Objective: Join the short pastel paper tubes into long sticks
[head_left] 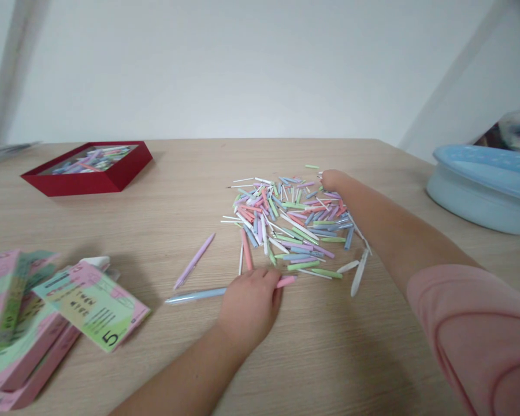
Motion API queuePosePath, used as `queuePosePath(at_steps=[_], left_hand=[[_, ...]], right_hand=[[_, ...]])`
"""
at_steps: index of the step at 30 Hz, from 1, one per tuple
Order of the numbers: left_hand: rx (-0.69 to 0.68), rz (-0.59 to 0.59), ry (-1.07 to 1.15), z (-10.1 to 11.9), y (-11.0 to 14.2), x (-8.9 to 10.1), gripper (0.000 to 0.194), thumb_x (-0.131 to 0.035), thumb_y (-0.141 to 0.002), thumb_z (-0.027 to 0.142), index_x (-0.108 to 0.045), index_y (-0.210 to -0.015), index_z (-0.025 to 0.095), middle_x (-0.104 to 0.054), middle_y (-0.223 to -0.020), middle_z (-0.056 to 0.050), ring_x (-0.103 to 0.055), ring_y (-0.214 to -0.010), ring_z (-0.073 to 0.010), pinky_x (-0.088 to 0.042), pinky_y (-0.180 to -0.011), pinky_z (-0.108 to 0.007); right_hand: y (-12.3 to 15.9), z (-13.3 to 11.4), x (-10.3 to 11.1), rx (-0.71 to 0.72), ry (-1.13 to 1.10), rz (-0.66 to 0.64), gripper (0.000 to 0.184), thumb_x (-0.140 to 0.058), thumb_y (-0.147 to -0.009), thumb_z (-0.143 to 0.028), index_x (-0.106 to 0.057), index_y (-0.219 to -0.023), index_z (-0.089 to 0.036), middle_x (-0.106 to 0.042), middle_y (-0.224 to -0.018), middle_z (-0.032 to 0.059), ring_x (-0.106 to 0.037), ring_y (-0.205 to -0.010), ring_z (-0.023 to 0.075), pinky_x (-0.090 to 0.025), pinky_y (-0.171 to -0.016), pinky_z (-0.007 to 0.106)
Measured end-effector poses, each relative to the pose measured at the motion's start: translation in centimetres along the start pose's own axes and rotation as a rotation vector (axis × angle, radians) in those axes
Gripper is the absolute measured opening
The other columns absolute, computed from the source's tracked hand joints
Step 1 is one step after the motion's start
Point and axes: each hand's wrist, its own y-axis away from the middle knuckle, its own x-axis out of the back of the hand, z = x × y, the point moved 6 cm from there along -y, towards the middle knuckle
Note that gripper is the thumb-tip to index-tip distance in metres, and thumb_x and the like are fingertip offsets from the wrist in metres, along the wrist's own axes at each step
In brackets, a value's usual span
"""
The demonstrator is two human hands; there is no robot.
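Observation:
A heap of pastel pen parts (292, 234) in green, blue, lilac, coral and white, mixed with thin refills, lies spread over the wooden table. My left hand (251, 303) is closed at the heap's near edge. From its left side sticks out a light blue pen (197, 295), and on its right shows a pink pen piece (287, 281); whether they join is hidden beneath the hand. My right hand (331, 180) reaches to the far right edge of the heap, fingers pinched together by a small whitish tip. A lilac pen (195, 263) lies alone left of the heap.
At the back left stands a red box (125, 170) filled with more pen parts. Pink and green printed cartons (93, 306) are stacked at the front left. A light blue rounded container (485, 193) sits on the right. Behind the table (186, 173) rises a white wall.

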Motion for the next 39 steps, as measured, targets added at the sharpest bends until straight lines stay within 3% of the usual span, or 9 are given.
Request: queuePosePath(at_steps=[4,9,13,19,25,33,39], left_hand=[[0.000,-0.001,-0.002,-0.1,0.0,-0.2,0.021,-0.049,-0.105,0.034,-0.069,-0.105,0.026,-0.075,-0.103,-0.005,-0.070,-0.097,-0.0250,-0.051,-0.080,-0.036],[0.010,0.001,-0.025,0.0,0.0,0.0,0.021,-0.049,-0.105,0.035,-0.068,-0.101,0.025,-0.075,-0.101,-0.004,-0.071,-0.092,-0.0246,-0.051,-0.076,-0.036],[0.006,-0.005,-0.026,0.1,0.1,0.1,0.022,-0.048,-0.106,0.034,-0.067,-0.100,0.025,-0.075,-0.100,-0.005,-0.071,-0.091,-0.0244,-0.051,-0.076,-0.035],[-0.001,-0.009,-0.023,0.0,0.1,0.1,0.024,-0.047,-0.106,0.036,-0.067,-0.100,0.025,-0.075,-0.100,-0.006,-0.071,-0.093,-0.0263,-0.052,-0.078,-0.037],[0.010,-0.022,-0.019,0.0,0.0,0.1,0.023,-0.048,-0.105,0.034,-0.068,-0.100,0.024,-0.075,-0.100,-0.007,-0.071,-0.094,-0.0254,-0.053,-0.079,-0.036],[0.003,-0.007,-0.001,0.0,0.0,0.1,0.025,-0.047,-0.106,0.037,-0.069,-0.104,0.026,-0.075,-0.101,-0.006,-0.071,-0.093,-0.0256,-0.052,-0.078,-0.035],[-0.017,-0.015,0.003,0.1,-0.1,0.1,0.029,-0.046,-0.107,0.035,-0.072,-0.118,0.029,-0.077,-0.109,-0.006,-0.072,-0.102,-0.0265,-0.053,-0.082,-0.036]], right_hand=[[-0.4,-0.3,-0.5,-0.035,0.046,-0.049,0.037,-0.068,-0.100,-0.040,-0.069,-0.126,-0.014,-0.069,-0.133,0.0129,-0.068,-0.121,0.0267,-0.054,-0.106,0.051],[-0.7,-1.0,-0.2,-0.028,0.067,-0.060,0.036,-0.074,-0.090,-0.021,-0.075,-0.125,-0.012,-0.071,-0.134,0.0220,-0.067,-0.127,0.0337,-0.053,-0.105,0.045],[-0.9,-2.0,0.3,-0.042,0.080,-0.073,0.044,-0.076,-0.083,-0.016,-0.076,-0.127,-0.013,-0.070,-0.136,0.0254,-0.067,-0.128,0.0371,-0.053,-0.105,0.049],[-1.5,-3.3,1.2,-0.092,0.090,-0.120,0.042,-0.070,-0.086,-0.014,-0.077,-0.127,-0.013,-0.070,-0.136,0.0261,-0.065,-0.130,0.0389,-0.053,-0.104,0.055],[-1.3,-3.8,1.6,-0.126,0.047,-0.113,0.037,-0.067,-0.093,-0.022,-0.076,-0.129,-0.014,-0.069,-0.137,0.0260,-0.063,-0.134,0.0378,-0.048,-0.109,0.057],[1.7,-1.8,3.9,-0.166,-0.029,0.009,0.040,-0.056,-0.098,-0.015,-0.069,-0.136,-0.008,-0.065,-0.140,0.0276,-0.062,-0.132,0.0361,-0.050,-0.107,0.051],[6.6,-1.1,6.7,-0.119,-0.082,0.128,0.043,-0.047,-0.104,-0.022,-0.060,-0.139,-0.001,-0.065,-0.134,0.0317,-0.063,-0.126,0.0387,-0.047,-0.105,0.045]])
